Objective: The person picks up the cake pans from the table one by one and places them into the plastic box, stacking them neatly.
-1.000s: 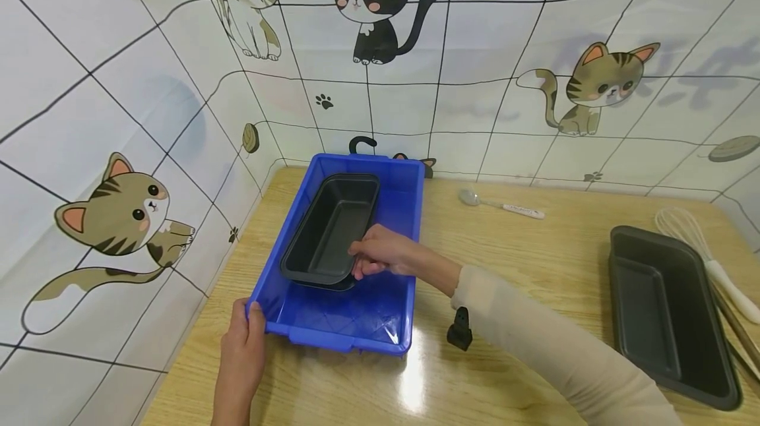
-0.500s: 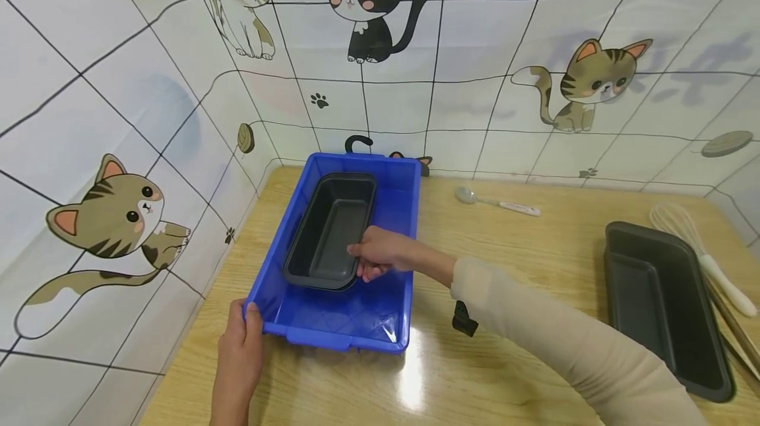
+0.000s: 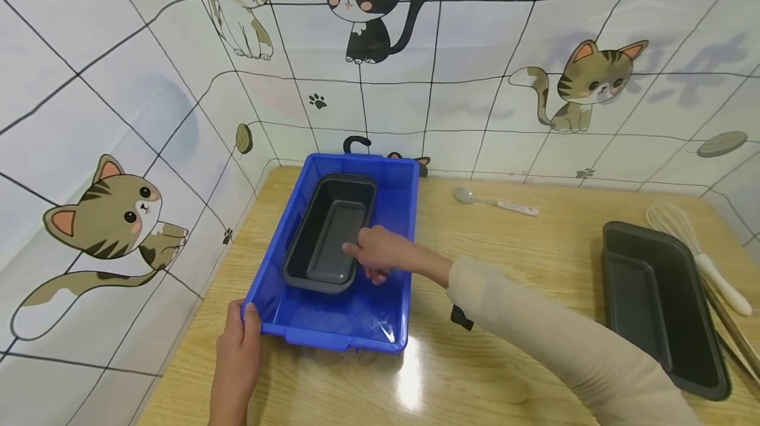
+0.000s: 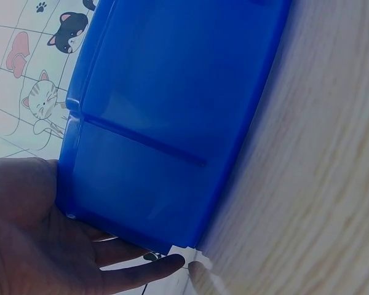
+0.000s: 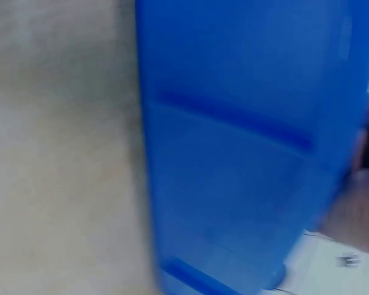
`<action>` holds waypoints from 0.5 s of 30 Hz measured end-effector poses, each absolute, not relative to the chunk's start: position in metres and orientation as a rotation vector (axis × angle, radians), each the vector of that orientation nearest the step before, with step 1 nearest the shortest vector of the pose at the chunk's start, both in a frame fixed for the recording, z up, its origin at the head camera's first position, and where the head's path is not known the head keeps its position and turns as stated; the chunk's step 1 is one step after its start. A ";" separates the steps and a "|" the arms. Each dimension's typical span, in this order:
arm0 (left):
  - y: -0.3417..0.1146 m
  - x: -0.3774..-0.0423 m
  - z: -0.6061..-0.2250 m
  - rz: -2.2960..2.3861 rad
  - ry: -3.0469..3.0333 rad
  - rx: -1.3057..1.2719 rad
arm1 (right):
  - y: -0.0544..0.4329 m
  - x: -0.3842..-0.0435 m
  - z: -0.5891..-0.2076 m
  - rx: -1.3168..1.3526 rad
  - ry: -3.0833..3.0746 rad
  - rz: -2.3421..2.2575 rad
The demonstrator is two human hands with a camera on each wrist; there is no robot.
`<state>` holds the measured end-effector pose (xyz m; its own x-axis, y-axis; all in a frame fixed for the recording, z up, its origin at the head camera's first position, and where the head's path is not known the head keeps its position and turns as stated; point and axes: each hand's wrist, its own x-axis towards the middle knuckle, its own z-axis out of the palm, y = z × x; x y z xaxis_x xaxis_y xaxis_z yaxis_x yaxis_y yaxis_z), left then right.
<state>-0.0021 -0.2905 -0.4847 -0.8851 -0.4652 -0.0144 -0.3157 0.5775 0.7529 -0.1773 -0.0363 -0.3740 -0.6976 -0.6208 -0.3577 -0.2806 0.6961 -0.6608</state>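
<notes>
Wooden table, pan now lower in blue tray; tray corner in left hand; right hand, grip unclear.

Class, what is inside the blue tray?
A dark loaf pan, with the right hand at its edge. The tray floor under the pan is covered and cannot be seen.

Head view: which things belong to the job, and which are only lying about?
Seemingly in the job: blue tray, its corner held by the left hand; dark pan inside it, right hand at its rim.

Apparently just lying about: spoon; second pan; whisk; partly hidden rods.
</notes>
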 end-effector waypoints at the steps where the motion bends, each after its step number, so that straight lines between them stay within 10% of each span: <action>1: -0.286 -0.001 -0.475 -1.221 -2.627 0.664 | -0.034 -0.174 -0.368 -0.734 2.382 -0.757; 7: -0.268 0.006 -0.438 -1.335 -2.668 0.747 | 0.028 -0.141 -0.332 -1.028 2.459 -0.787; 15: -0.276 0.011 -0.445 -1.240 -2.650 0.747 | 0.226 -0.100 -0.340 -0.874 2.399 -0.932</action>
<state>0.0108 -0.2761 -0.4454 -0.8707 -0.4823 -0.0960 -0.3828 0.5421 0.7481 -0.1001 0.2264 -0.3403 -0.7140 -0.6835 -0.1518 -0.4018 0.5775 -0.7107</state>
